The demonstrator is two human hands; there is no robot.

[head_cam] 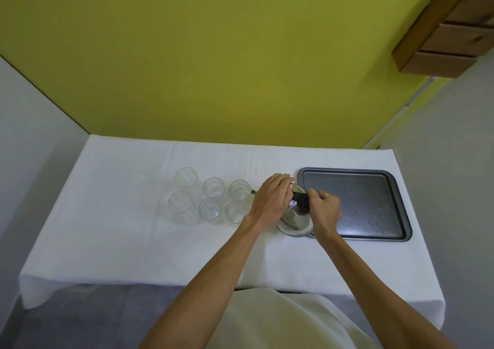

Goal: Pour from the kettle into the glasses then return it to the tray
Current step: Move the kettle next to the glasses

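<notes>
I saw the shiny steel kettle with a black handle (295, 219) tipped toward the left, between the group of glasses and the tray. Its round base faced me and lay over the near left corner of the tray, and I could not tell whether it touched the cloth there. The thin spout (253, 192) pointed at the clear short glass in the back row nearest to the kettle (239, 189), and its tip was just at that glass's rim. I could not see a stream of water, maybe because the picture was too soft there.

My right hand (324, 204) was closed in a fist around the black handle. My left hand (274, 195) lay with curved fingers over the top of the kettle, pressing on it, so it was not open but also not wrapped around anything I could see.

The six clear glasses stood in two rows of three: two tall faceted ones (185, 178) at the far left and four short round ones (210, 209) nearer the kettle. The dark grey rectangular metal tray (355, 173) lay at the right, with some water drops on its near part. Everything rested on a table covered by a white cloth (120, 236), against a yellow-green wall (213, 54).
</notes>
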